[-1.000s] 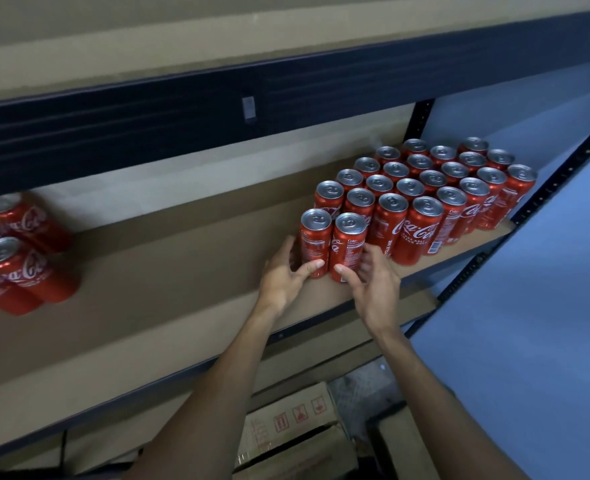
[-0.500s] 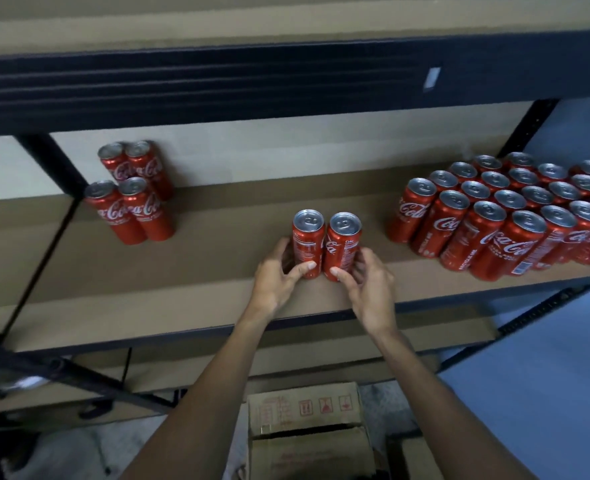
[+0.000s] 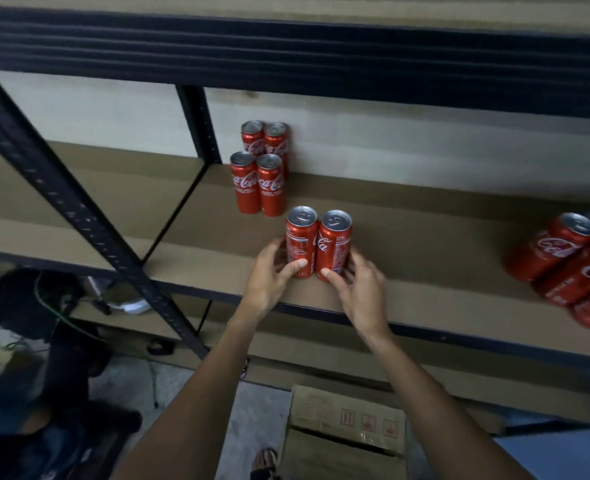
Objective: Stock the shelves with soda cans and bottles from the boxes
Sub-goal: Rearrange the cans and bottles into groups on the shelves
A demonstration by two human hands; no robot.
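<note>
Soda cans [image 3: 301,241], two, upright and touching, near the front edge of the shelf [image 3: 425,244]. Your left hand [image 3: 269,277] grips the left one, your right hand [image 3: 361,289] the right one. Four-can group [image 3: 260,174] at 11 o'clock; larger can block [image 3: 570,258] at 3 o'clock; cardboard box [image 3: 345,431] at 6 o'clock.

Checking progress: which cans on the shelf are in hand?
The front pair, left hand and right hand on one each; the four by the post and the right group stand untouched.

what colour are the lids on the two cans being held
Silver metal lids on red cans, seen best in the head view.
</note>
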